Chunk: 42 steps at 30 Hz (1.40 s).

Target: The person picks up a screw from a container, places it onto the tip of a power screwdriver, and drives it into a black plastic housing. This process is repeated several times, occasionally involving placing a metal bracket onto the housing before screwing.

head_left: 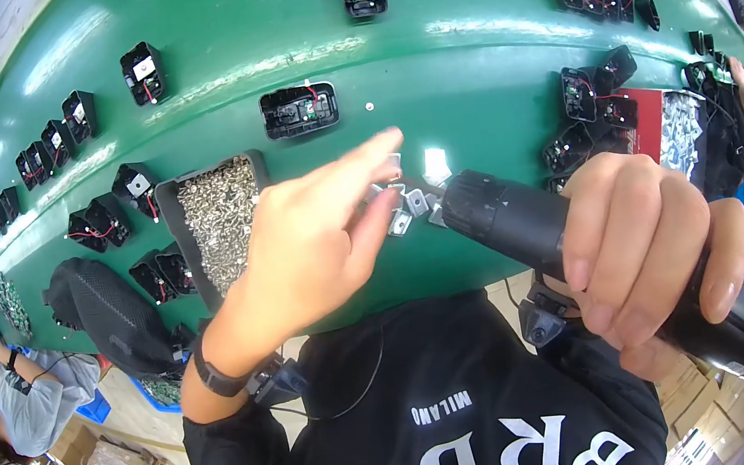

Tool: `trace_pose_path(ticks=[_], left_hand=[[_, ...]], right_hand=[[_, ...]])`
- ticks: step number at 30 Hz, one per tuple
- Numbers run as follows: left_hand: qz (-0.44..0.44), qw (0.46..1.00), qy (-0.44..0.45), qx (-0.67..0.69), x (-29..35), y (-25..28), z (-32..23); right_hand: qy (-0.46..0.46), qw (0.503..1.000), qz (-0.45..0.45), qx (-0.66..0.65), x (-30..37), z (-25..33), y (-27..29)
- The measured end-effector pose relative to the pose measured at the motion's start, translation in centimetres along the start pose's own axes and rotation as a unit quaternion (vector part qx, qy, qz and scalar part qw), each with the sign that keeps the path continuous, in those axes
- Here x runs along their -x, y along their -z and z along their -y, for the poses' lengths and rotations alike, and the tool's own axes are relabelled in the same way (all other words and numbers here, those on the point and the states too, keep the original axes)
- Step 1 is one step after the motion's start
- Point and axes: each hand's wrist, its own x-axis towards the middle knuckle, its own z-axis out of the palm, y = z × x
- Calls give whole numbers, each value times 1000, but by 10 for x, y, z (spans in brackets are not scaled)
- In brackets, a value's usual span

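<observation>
My right hand (647, 239) is wrapped round a black electric screwdriver (514, 216), whose front end points left toward my other hand. My left hand (317, 221) reaches over the green table with its fingers stretched out and the thumb apart. A small pale piece shows at its fingertips; whether they touch it I cannot tell. Just beyond the thumb lie several small silver metal brackets (400, 221), partly hidden by the screwdriver's front. Past the left hand sits an open black housing (301, 111) with a circuit board and red wire inside.
A dark tray (258, 168) full of small screws stands left of my left hand. Similar black housings (143, 74) stand about the green table (464, 74). To the right is a red box (649, 128) beside more silver plates (682, 133). Other people work at both sides.
</observation>
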Motion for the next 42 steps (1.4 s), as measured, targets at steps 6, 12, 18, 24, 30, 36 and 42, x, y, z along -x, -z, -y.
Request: trace_pose_path(ticks=[6, 12, 18, 24, 30, 36, 42], left_hand=[[5, 998, 27, 50, -3, -9, 5], [-26, 998, -8, 48, -4, -16, 9], [-43, 997, -36, 52, -1, -18, 7], [-26, 997, 1, 68, 1, -16, 1], [-46, 999, -12, 24, 1, -21, 0], [-40, 996, -74, -42, 0, -21, 1], [-42, 988, -101, -109, -7, -17, 2]], right_hand=[[33, 999, -34, -12, 2, -7, 1], [24, 999, -33, -10, 9, 0, 4], [54, 998, -29, -23, 12, -3, 3], [54, 998, -24, -26, 12, 0, 4], [9, 1000, 4, -16, 9, 3, 6], [-7, 1000, 10, -15, 10, 5, 8], [4, 1000, -17, 8, 12, 4, 5]])
